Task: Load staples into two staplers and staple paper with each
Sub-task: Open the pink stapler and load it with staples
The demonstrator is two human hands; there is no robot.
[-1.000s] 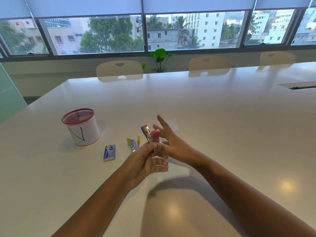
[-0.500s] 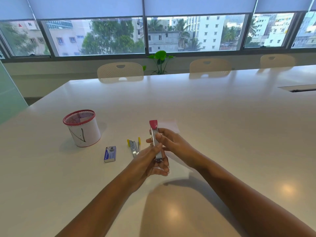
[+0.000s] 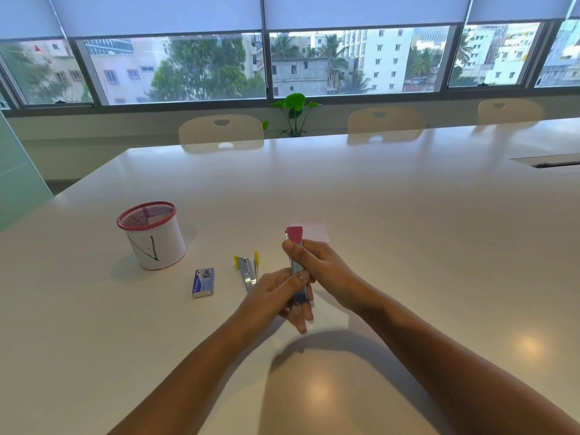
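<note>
Swung shut since a second ago, the small pink-capped metal stapler (image 3: 296,265) stands upright between our hands. Left hand (image 3: 272,296) pinches its near end, right hand (image 3: 320,265) its far end. Loading seems done; next, the pale paper slip (image 3: 314,230) beyond.

stapler (image 3: 295,237) pink, silver | second stapler (image 3: 248,270) yellow, silver | staple box (image 3: 203,282) blue | cup (image 3: 152,235) white, red mesh rim

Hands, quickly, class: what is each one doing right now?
Left hand: closed on the pink stapler, lower end.
Right hand: closed on the same stapler, upper part.
</note>
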